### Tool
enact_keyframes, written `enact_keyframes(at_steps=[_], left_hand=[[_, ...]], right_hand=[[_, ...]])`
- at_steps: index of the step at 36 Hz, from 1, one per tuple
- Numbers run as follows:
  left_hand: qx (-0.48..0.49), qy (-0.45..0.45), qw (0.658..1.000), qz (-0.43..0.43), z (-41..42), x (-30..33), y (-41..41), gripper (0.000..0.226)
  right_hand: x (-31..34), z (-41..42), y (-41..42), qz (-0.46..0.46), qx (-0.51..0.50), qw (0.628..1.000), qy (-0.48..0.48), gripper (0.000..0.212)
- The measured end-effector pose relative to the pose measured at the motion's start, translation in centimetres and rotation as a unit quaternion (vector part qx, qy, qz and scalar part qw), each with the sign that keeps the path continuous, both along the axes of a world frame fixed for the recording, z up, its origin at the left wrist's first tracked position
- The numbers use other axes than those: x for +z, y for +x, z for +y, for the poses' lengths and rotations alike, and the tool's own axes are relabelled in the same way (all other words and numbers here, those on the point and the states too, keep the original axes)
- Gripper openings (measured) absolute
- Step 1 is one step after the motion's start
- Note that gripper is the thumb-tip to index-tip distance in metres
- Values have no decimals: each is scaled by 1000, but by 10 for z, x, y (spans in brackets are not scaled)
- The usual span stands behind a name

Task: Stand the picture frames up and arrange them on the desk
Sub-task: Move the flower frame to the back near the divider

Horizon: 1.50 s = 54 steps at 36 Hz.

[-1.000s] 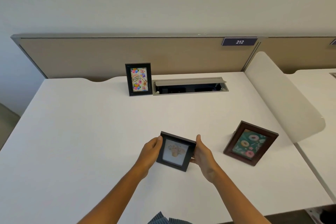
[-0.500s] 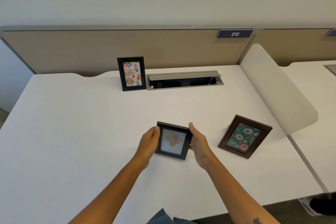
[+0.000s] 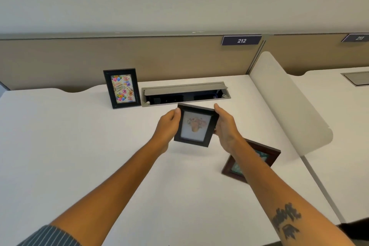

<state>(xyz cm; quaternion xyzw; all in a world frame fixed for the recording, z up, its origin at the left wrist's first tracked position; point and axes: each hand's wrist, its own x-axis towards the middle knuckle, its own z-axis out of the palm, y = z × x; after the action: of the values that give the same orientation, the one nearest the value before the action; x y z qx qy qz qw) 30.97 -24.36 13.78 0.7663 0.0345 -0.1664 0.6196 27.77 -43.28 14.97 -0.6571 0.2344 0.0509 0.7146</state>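
Note:
A small black frame [image 3: 196, 126] with a pale flower picture hangs tilted above the white desk [image 3: 69, 146], just in front of the cable tray. My left hand [image 3: 168, 126] grips its left edge and my right hand [image 3: 225, 128] grips its right edge. At the back a black frame with a birthday balloon picture [image 3: 122, 88] stands upright against the divider. A brown frame with a teal picture [image 3: 265, 156] stands tilted at the right, partly hidden behind my right forearm.
An open grey cable tray [image 3: 185, 94] is sunk into the desk's back edge. A tan divider [image 3: 60, 60] with a "212" label [image 3: 241, 40] runs behind. A rounded white side panel [image 3: 289, 102] bounds the desk on the right.
Both hands have lifted the small black frame off the desk and carried it away from me toward the cable tray. My head has moved closer.

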Motion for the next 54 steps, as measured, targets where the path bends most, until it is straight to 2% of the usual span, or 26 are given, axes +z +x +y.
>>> enact_keyframes(at_steps=[4, 7, 12, 23, 28, 31, 37, 44, 54], left_hand=[[-7, -23, 1000, -8, -40, 15, 35, 31], [-15, -29, 999, -9, -73, 20, 59, 33], [-31, -17, 999, -7, -132, 17, 93, 33], [-68, -23, 995, 69, -242, -12, 171, 34], [-87, -12, 992, 90, -283, -26, 209, 45], [-101, -8, 990, 97, -305, -27, 231, 40], [-122, -11, 986, 109, -334, -37, 273, 56], [-136, -1, 984, 118, -346, -52, 304, 59], [-138, -11, 979, 150, -346, -65, 311, 60]], right_hand=[[20, -41, 30, -38, 0, 999, -8, 52], [27, -75, 51, -41, 2, 999, -18, 54], [26, -131, 82, -13, -10, 1000, -17, 49], [-14, -240, 157, 31, -85, 996, 10, 40], [-30, -280, 193, 41, -116, 992, 9, 54], [-38, -301, 213, 43, -134, 990, 13, 55], [-53, -335, 249, 41, -154, 987, 21, 55], [-72, -348, 277, 42, -141, 989, 33, 58], [-80, -348, 285, 46, -133, 990, 10, 52]])
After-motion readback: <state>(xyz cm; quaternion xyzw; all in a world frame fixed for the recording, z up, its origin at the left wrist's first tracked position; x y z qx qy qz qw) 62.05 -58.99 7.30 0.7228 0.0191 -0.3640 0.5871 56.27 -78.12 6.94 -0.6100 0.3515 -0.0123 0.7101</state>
